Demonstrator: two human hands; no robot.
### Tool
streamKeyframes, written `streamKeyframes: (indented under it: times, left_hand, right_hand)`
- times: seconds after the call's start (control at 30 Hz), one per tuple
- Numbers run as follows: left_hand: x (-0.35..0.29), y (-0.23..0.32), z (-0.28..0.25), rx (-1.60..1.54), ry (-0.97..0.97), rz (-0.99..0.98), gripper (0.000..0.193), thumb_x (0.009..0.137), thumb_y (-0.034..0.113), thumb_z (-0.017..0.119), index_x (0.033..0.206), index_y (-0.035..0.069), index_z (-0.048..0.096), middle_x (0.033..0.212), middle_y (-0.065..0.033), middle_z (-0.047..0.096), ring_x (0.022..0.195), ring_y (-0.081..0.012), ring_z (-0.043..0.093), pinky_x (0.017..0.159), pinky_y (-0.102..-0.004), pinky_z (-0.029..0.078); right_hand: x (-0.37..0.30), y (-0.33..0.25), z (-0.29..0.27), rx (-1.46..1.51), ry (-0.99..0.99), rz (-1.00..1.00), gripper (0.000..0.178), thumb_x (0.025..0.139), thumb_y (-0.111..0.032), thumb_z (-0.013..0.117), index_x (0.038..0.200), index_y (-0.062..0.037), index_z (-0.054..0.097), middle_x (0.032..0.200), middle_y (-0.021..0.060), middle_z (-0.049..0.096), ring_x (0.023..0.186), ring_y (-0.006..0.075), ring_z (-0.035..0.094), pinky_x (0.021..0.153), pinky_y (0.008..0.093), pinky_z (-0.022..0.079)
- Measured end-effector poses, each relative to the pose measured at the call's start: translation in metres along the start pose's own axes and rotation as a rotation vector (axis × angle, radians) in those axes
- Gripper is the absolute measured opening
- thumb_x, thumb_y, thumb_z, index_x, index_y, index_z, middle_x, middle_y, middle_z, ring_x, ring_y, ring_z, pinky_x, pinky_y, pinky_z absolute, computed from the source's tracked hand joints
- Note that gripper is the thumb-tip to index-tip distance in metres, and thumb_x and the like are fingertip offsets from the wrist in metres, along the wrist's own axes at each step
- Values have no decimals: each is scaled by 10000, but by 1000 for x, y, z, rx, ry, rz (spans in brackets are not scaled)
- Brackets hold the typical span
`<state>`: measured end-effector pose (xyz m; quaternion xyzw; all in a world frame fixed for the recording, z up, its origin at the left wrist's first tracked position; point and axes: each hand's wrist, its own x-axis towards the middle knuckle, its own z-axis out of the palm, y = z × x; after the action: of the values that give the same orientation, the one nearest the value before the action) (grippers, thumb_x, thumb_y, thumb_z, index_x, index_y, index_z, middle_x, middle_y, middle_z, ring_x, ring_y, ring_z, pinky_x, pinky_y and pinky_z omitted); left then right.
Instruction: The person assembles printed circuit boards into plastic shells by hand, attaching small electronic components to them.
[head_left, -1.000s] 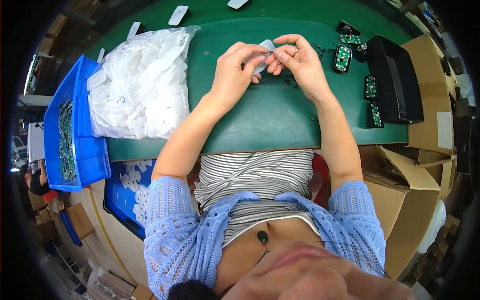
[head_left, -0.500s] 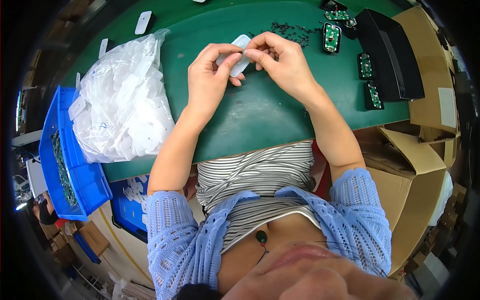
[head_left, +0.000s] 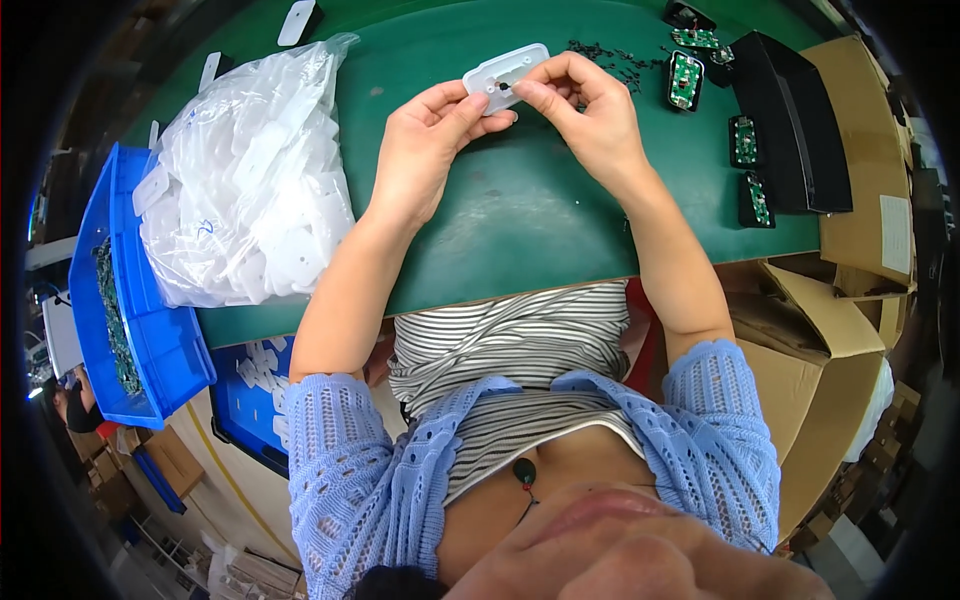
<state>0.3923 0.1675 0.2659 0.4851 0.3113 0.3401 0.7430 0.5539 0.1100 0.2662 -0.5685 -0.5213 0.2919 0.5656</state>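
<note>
A white plastic cover (head_left: 507,62), shallow and rounded at the corners, is tilted above the green table. My left hand (head_left: 435,138) grips its left end, thumb on the inner face and fingers behind. A small black part (head_left: 504,87) sits at the middle of that inner face; its exact kind is too small to tell. My right hand (head_left: 590,112) is closed at the cover's right side, thumb and forefinger pinched together at the black part. The other right fingers curl inward, partly hidden.
A clear bag of white covers (head_left: 250,190) lies left on the green table (head_left: 500,220). Beside it stands a blue bin (head_left: 165,350) with circuit boards. Loose black parts (head_left: 610,65), black housings with green boards (head_left: 685,80), a black box (head_left: 790,120) and cardboard boxes (head_left: 800,370) are right.
Both hands have shifted slightly right and up. The cover has turned from steep to nearly level, and its inner face with the black part now shows more.
</note>
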Motion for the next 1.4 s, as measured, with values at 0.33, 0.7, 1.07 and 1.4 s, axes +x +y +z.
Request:
streamKeyframes:
  times: [0.33, 0.7, 1.07, 1.4]
  left_hand:
    - [-4, -6, 7, 174, 5, 192, 209, 901, 96, 565, 1058, -42, 561, 938, -114, 646, 858, -152, 624, 845, -277, 476]
    - [-3, -8, 4, 195, 119, 318, 117, 857, 93, 638, 905, 3, 582, 819, -25, 611, 710, -59, 567, 626, -181, 447]
    - [-6, -5, 1, 275, 48, 237, 140, 856, 94, 640, 929, -16, 595, 821, -29, 607, 702, -72, 569, 644, -189, 450]
    - [4, 6, -5, 247, 16, 104, 193, 883, 39, 554, 1044, -68, 555, 813, -87, 634, 680, -114, 590, 657, -224, 463]
  right_hand:
    - [0, 8, 8, -44, 48, -109, 135, 808, -115, 672, 817, -23, 574, 702, 2, 575, 565, 67, 463, 513, 220, 393]
    - [-2, 12, 16, -396, 109, -444, 173, 765, -139, 693, 837, -51, 562, 768, 52, 582, 648, 210, 571, 551, 327, 455]
    - [1, 6, 1, 19, -140, 40, 242, 788, -144, 711, 913, -33, 536, 816, 0, 550, 728, 69, 508, 647, 226, 437]
    - [-1, 9, 1, -25, -54, 64, 290, 785, -212, 727, 938, -42, 548, 813, 18, 576, 754, 91, 535, 644, 236, 441]
